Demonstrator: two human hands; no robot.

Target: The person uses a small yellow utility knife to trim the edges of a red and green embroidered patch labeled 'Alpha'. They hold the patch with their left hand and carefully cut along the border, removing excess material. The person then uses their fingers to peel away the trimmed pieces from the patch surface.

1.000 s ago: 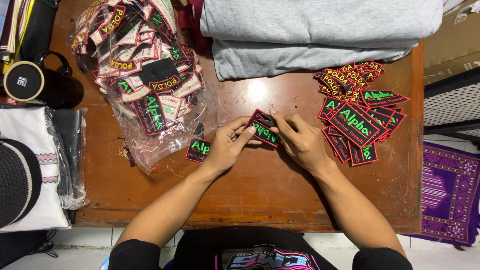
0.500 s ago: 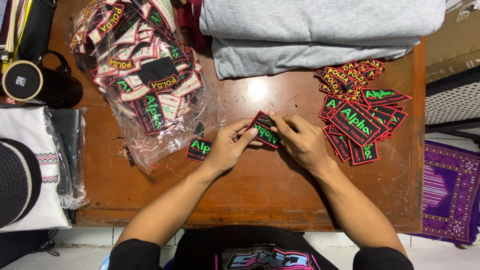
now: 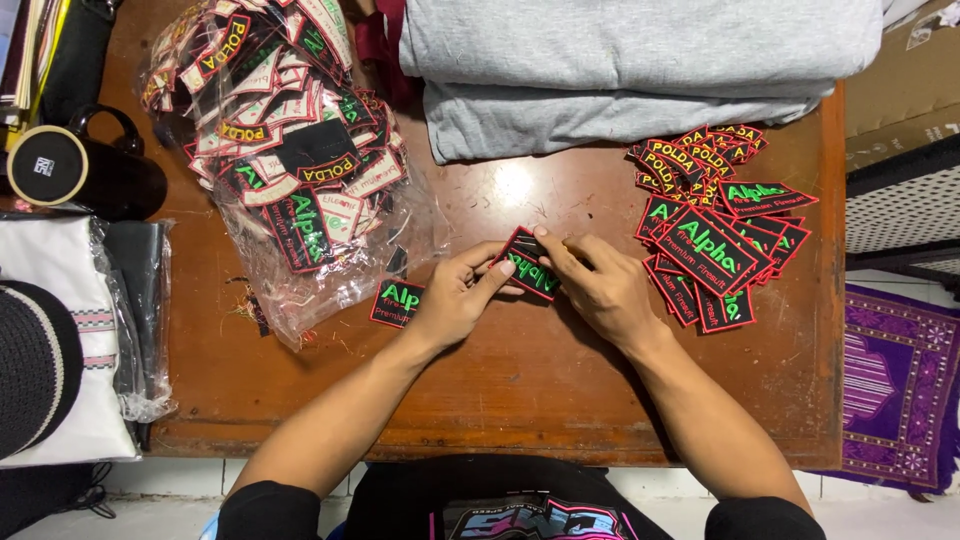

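Both hands [image 3: 535, 285] pinch one black patch [image 3: 528, 264] over a brown wooden table [image 3: 520, 380] — purple rug [image 3: 900, 390] beside it.

Folded cloth, a mug and a rug around a brown worktop [image 3: 520, 400]

Grey folded garments [image 3: 640, 70] lie at the far edge; a black mug [image 3: 85, 170] sits on its side far left, above a dark cap [image 3: 35, 365] on white bagged fabric [image 3: 70, 330]; a purple rug [image 3: 900, 385] lies on the floor at right.

A: What lies at the counter [image 3: 520, 400] middle?
B: 1 patch [image 3: 527, 264] between both hands, left hand [image 3: 455, 300], right hand [image 3: 598, 285]; another single patch [image 3: 397, 303] just left.
A: And the edges?
B: Bag of patches [image 3: 290, 150] far-left corner, folded cloth [image 3: 630, 70] along the far edge, patch pile [image 3: 715, 225] by the right edge.
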